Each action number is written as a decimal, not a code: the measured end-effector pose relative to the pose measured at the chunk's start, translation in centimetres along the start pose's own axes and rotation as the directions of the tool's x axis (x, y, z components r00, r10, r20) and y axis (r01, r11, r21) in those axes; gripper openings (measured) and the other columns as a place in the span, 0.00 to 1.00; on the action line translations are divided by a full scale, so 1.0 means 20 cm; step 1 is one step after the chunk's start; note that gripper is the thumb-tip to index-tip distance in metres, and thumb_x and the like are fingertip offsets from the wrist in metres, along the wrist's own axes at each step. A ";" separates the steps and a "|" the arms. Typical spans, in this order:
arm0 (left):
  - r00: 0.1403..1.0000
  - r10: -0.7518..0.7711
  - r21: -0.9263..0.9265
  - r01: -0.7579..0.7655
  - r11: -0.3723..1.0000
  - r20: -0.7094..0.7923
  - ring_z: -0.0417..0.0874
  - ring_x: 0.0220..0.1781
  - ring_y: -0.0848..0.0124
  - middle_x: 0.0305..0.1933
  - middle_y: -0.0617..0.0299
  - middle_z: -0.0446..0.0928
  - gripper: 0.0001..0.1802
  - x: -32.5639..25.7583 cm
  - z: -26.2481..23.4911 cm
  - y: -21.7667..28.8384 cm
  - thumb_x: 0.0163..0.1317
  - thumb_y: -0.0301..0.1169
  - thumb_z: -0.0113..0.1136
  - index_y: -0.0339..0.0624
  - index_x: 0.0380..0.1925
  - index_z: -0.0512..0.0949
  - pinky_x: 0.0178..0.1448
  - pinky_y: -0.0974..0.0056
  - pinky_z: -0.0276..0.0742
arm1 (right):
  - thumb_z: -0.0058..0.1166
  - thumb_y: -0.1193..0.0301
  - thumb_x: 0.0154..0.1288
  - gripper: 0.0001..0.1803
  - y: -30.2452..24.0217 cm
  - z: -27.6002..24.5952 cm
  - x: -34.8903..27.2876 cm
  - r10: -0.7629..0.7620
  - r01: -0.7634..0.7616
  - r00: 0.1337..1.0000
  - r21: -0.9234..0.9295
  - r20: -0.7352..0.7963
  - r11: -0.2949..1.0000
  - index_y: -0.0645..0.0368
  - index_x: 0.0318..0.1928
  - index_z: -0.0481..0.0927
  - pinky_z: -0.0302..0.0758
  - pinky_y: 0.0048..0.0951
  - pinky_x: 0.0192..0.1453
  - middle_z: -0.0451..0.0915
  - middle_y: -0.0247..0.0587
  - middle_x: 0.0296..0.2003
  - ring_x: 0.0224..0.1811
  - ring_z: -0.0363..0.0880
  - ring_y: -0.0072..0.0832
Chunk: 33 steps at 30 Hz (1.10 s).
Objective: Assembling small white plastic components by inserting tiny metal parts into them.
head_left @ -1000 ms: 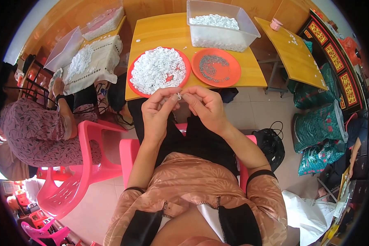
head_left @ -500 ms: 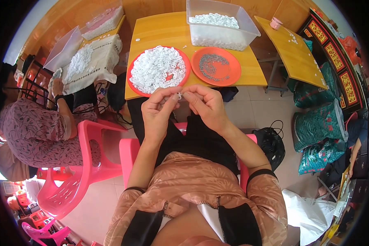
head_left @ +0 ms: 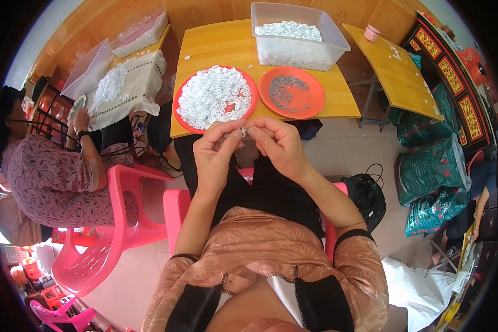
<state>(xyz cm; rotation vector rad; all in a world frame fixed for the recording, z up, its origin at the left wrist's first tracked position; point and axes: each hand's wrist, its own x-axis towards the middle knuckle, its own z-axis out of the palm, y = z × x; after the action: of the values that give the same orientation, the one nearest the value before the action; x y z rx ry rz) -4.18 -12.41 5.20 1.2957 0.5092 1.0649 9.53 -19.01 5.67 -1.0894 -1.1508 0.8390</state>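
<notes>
Both hands raised together just in front of the near edge of the yellow desk [head_left: 216,47], above the lap. Left hand [head_left: 214,154] curled, fingers bent inward, thumb and forefinger pressed together at the top on a small white ring-shaped piece [head_left: 242,131]. Right hand [head_left: 280,148] likewise half closed, fingertips pinched against the same small piece from the other side, the remaining fingers folded loosely. Fingertips of the two hands touching or nearly so around the piece; too small and partly hidden to tell whether one piece or two, possibly with a bit of metal between. Just beyond the hands, on the desk, a red plate [head_left: 181,88] heaped with white rings, its near rim close to the left hand. Beside that, to the right, an orange plate [head_left: 315,102] carrying a thin scatter of small grey metal parts. Behind the plates, a clear plastic tub [head_left: 299,52] partly filled with more white rings. Further right, a second yellow desk [head_left: 398,72], well apart from the hands. At the left, another person in a patterned pink top [head_left: 44,182] seated on a pink plastic chair [head_left: 122,199], own hand near a white cloth-covered surface [head_left: 133,88] strewn with white pieces. Green sacks [head_left: 431,171] on the floor at the right.
</notes>
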 end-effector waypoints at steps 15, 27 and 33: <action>1.000 0.010 0.038 -0.010 0.999 -0.012 0.73 0.30 0.83 0.33 0.67 0.74 0.10 0.00 0.00 -0.01 0.59 0.19 0.56 0.32 0.41 0.80 0.36 0.78 0.69 | 0.48 0.73 0.68 0.08 0.02 0.00 0.00 0.021 -0.021 1.000 0.021 0.018 1.000 0.66 0.40 0.76 0.58 0.14 0.22 0.70 0.24 0.19 0.19 0.61 0.09; 0.975 0.217 0.379 -0.216 0.900 0.041 0.70 0.28 0.83 0.30 0.66 0.73 0.10 0.00 0.01 0.01 0.57 0.18 0.57 0.37 0.39 0.81 0.33 0.77 0.65 | 0.48 0.74 0.68 0.08 0.00 -0.02 0.00 -0.018 0.021 1.000 -0.123 0.020 0.992 0.66 0.40 0.76 0.69 0.15 0.31 0.79 0.31 0.27 0.29 0.72 0.10; 0.973 0.227 0.340 -0.224 0.913 0.032 0.70 0.29 0.82 0.29 0.65 0.73 0.11 0.00 0.02 0.00 0.57 0.18 0.57 0.37 0.40 0.81 0.33 0.77 0.65 | 0.48 0.74 0.67 0.08 -0.01 -0.02 0.00 -0.017 0.020 1.000 -0.132 0.019 0.991 0.67 0.40 0.76 0.70 0.16 0.32 0.80 0.32 0.27 0.30 0.73 0.10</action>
<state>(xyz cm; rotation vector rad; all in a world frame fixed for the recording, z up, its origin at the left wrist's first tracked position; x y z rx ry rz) -3.87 -12.70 5.24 1.6898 0.5788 1.2095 9.95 -19.19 5.90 -1.1804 -1.2443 0.7681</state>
